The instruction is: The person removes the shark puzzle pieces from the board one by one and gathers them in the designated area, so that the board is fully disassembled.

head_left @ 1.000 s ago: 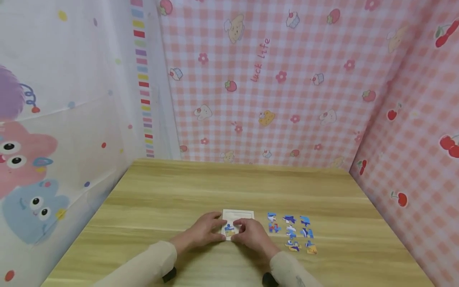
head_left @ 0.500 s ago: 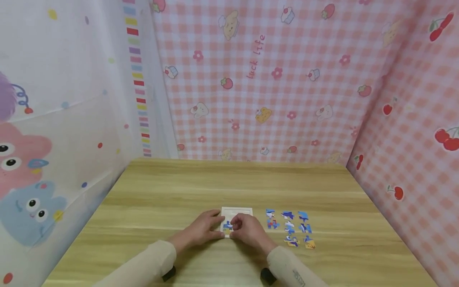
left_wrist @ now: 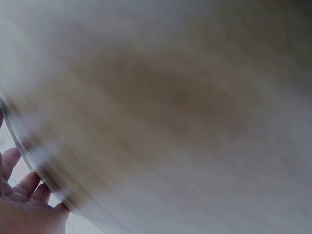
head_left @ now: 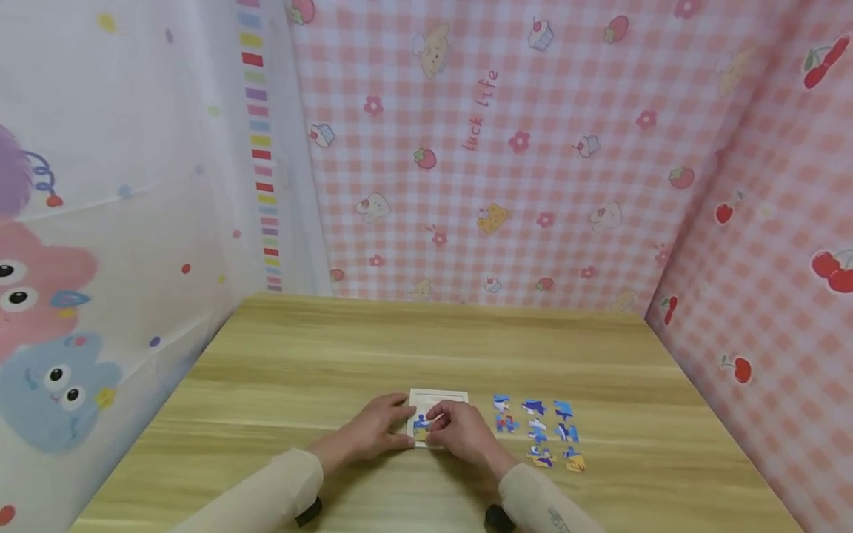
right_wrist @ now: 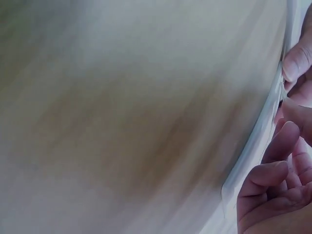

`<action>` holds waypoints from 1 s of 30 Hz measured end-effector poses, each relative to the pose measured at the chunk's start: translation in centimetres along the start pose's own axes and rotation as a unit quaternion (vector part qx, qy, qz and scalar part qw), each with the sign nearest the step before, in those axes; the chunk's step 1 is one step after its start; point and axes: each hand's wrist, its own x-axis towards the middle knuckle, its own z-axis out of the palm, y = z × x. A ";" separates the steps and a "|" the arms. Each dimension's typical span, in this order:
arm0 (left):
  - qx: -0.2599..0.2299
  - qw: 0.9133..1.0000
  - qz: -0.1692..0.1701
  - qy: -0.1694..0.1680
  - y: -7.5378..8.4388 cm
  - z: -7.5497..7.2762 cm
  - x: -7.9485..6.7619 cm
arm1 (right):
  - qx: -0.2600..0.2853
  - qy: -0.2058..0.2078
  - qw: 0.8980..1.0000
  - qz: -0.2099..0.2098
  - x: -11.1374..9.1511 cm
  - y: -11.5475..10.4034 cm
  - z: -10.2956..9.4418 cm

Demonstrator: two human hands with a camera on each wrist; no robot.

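Note:
A small white puzzle tray [head_left: 437, 393] lies on the table between my two hands. My left hand [head_left: 378, 426] rests at its left side, fingertips and thumb along the edge; in the left wrist view the fingers [left_wrist: 28, 184] reach out to the rim. Blue-and-yellow puzzle pieces [head_left: 420, 427] sit in the tray's lower left corner. Over them, my right hand [head_left: 461, 429] has its fingers bent, with thumb and index finger pinching at a puzzle piece mostly hidden under the fingertips. In the right wrist view the right hand [right_wrist: 280, 180] curls beside the pale tray edge [right_wrist: 253, 141].
Several loose puzzle pieces [head_left: 536, 431], blue, purple, red and yellow, lie in rough rows right of the tray. The wooden table [head_left: 320, 340] meets a pink checked cloth [head_left: 493, 178] behind and a white patterned cloth [head_left: 153, 237] at left.
My right fingertips have shifted slightly left over the tray corner, and the blue-and-yellow pieces there look straighter. My left hand stays at the tray edge; the loose pieces have not moved.

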 end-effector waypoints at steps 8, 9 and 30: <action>-0.023 1.000 -0.019 -0.002 0.0 -0.4 -0.7 | 0.015 0.003 1.000 0.011 -1.3 0.2 -1.6; -0.024 0.999 -0.022 -0.004 0.0 -0.4 -0.7 | 0.016 0.002 1.000 0.013 -1.6 0.4 -1.9; -0.030 0.998 -0.048 -0.016 -0.5 -0.9 -1.1 | -0.059 0.042 0.996 0.045 -5.7 4.8 -7.1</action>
